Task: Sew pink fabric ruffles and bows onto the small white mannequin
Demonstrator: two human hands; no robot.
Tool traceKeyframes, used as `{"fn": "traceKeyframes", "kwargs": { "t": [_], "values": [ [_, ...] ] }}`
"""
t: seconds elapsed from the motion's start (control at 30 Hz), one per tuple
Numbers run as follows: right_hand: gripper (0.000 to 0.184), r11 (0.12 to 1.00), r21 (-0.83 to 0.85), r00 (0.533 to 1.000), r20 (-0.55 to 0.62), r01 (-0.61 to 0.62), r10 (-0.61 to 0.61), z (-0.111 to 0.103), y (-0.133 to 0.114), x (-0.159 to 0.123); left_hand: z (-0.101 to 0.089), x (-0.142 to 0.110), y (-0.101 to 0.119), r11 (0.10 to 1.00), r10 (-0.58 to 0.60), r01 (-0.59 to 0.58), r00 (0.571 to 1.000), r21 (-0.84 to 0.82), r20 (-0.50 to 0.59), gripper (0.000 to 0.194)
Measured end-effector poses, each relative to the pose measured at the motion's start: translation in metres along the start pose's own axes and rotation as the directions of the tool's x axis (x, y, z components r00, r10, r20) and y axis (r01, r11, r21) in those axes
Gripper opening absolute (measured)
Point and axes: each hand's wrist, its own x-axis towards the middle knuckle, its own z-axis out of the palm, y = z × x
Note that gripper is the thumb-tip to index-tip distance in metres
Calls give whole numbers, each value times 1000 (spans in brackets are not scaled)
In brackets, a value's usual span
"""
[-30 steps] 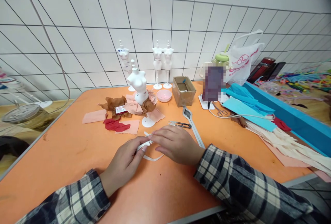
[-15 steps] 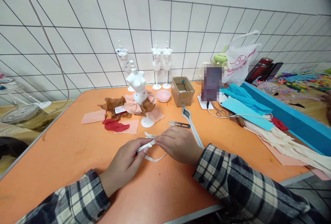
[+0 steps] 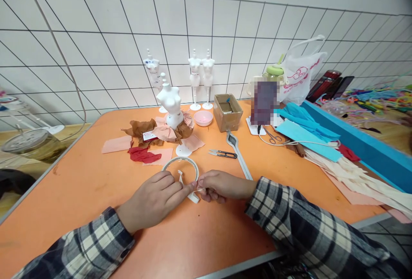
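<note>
A thin ring-shaped roll of white tape [image 3: 195, 166] stands near the table's middle, partly hidden by fingers. My left hand [image 3: 152, 199] is closed on its near side, thumb pointing right. My right hand [image 3: 222, 184] pinches a narrow white strip stretched between the two hands. Below the fingers hangs a short white tape piece [image 3: 193, 198]. Just beyond the roll is a small white dress-form mannequin [image 3: 170, 103] wearing gathered pink and brown crepe paper [image 3: 165, 129]. Thread snips [image 3: 223, 154] lie beyond my right hand.
Red crepe paper [image 3: 143, 155] and a pink sheet [image 3: 116, 144] lie left. Farther back are a pink bowl [image 3: 203, 118], a cardboard box [image 3: 228, 113] and more mannequins [image 3: 195, 68]. A grey strap-like tool [image 3: 238, 156], scissors [image 3: 273, 139] and blue paper [image 3: 307, 141] lie right.
The tape roll has turned so its ring now shows open toward me. My left hand has rolled over, knuckles up, and my right hand has shifted slightly down, pinching the strip.
</note>
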Motion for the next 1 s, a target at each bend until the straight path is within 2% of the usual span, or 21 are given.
{"fn": "traceKeyframes", "kwargs": {
  "t": [0.1,0.17,0.23,0.3,0.4,0.5,0.57,0.67,0.83,0.93,1.0],
  "values": [
    [44,999,35,998,64,-6,4,0,1,-1,2,0,2,999,4,-3,1000,34,-31,34],
    [38,999,39,999,44,8,-10,-3,4,0,2,0,1,998,-3,6,999,69,-46,33],
    [30,998,59,999,-42,8,-6,-8,6,2,3,-2,-1,995,-15,20,999,101,-43,33],
    [23,995,98,984,-177,8,9,-14,6,4,3,-5,-4,992,-43,46,999,113,-30,33],
    [16,994,101,929,-371,42,-1,-23,4,3,5,-8,-7,989,-126,128,992,79,-29,33],
    [20,991,46,889,-449,122,-88,-25,0,0,7,-11,-8,982,-185,185,983,32,-21,34],
    [28,984,3,879,-451,176,-156,-22,0,-1,9,-11,-7,979,-205,205,979,11,-6,34],
    [35,980,-62,893,-403,191,-200,-14,4,2,10,-12,-4,974,-226,226,974,-14,13,35],
    [23,977,-144,919,-341,158,-199,-14,9,6,11,-12,-4,974,-227,227,974,-9,-5,36],
    [16,960,-193,914,-316,203,-256,-18,5,4,12,-11,-5,974,-228,228,974,-1,8,35],
    [14,920,-327,896,-307,217,-320,-20,2,1,12,-10,-4,973,-231,231,973,-11,24,35]
  ]
}}
